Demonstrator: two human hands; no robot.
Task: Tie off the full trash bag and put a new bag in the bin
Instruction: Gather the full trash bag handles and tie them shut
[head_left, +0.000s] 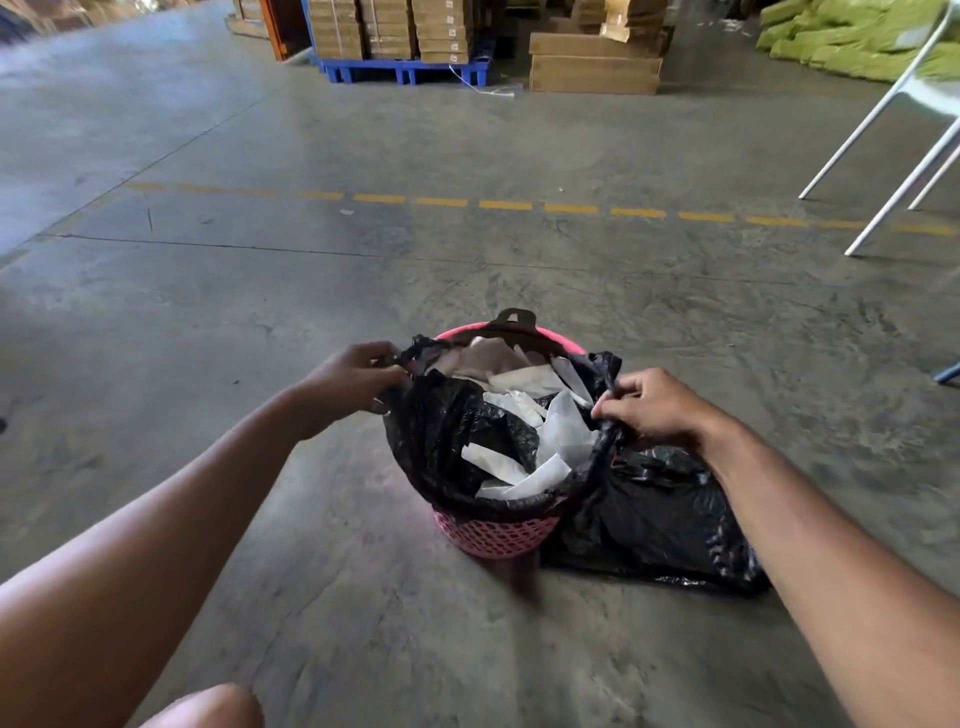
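Bin (496, 535) pink, on floor, bag (447, 441) full of paper | left hand (348, 382) fingers pinching bag rim | right hand (652, 405) fingers gripping opposite rim

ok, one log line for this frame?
left hand: grips bag rim | right hand: grips bag rim | trash bag: untied, in bin

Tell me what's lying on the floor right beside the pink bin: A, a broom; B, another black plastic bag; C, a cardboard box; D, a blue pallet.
B: another black plastic bag lies on the concrete against the pink bin, under the right hand.
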